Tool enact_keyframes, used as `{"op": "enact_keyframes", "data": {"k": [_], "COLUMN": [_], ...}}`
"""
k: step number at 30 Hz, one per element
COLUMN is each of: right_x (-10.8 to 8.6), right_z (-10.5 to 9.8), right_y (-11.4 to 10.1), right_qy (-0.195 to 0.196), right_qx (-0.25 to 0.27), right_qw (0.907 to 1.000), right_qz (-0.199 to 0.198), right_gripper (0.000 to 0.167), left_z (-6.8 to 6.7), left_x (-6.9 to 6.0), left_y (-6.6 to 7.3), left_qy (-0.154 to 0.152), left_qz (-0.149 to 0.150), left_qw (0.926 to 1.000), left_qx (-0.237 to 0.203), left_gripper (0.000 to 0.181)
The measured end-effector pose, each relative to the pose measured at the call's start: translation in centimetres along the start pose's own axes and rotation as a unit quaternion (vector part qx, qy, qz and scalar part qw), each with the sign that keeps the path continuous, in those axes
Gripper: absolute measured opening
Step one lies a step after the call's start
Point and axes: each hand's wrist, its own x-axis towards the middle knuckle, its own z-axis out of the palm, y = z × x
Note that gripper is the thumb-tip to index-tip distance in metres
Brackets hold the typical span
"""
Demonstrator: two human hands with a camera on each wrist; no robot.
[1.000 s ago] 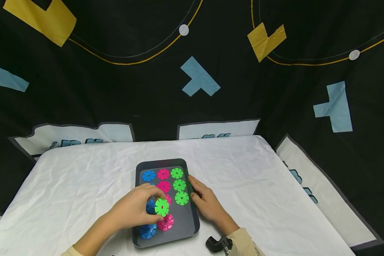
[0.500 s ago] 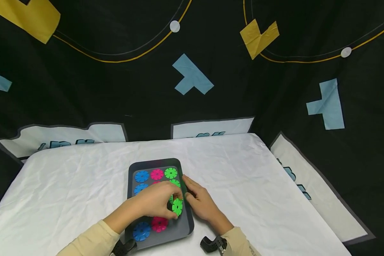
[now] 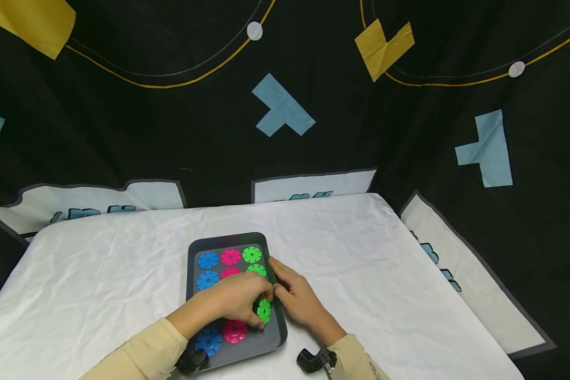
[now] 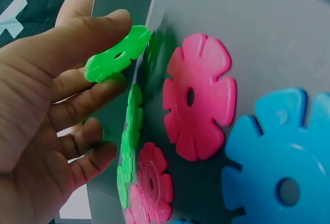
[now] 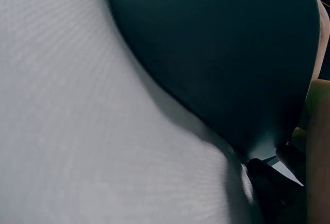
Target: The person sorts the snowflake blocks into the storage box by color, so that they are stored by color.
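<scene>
My left hand (image 3: 242,295) pinches a green notched, flower-shaped plastic disc (image 3: 264,311) between thumb and fingers, over the right side of a dark grey tray (image 3: 261,342). In the left wrist view that disc (image 4: 107,63) is tilted beside the tray floor, thumb on one face, fingers on the other. Blue discs (image 3: 208,280), pink discs (image 3: 235,331) and green discs (image 3: 252,254) lie in columns in the tray, some hidden by my left hand. My right hand (image 3: 298,300) holds the tray's right edge, the thumb near the rim; its other fingers are mostly hidden.
The tray rests on a white cloth-covered table (image 3: 351,253). A black curtain (image 3: 209,137) with taped shapes hangs behind it. Black wrist devices sit at both cuffs, the right one (image 3: 315,360) just over the cloth.
My left hand has carried the green disc rightward from over the pink column to the tray's right side, and lowered it slightly. My right hand keeps its place at the edge.
</scene>
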Motion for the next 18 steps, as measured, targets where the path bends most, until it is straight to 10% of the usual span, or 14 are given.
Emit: {"op": "enact_keyframes", "data": {"k": [18], "right_x": [-0.43], "right_z": [-0.55], "right_y": [0.96], "right_qy": [-0.007], "right_qx": [0.0], "right_qw": [0.9999], "right_qz": [0.015], "right_gripper": [0.055], "left_z": [-0.2], "left_x": [-0.02], "left_y": [0.71], "left_qy": [0.006], "left_qz": [-0.011], "left_qw": [0.998], "left_qx": [0.063], "left_gripper": [0.043]}}
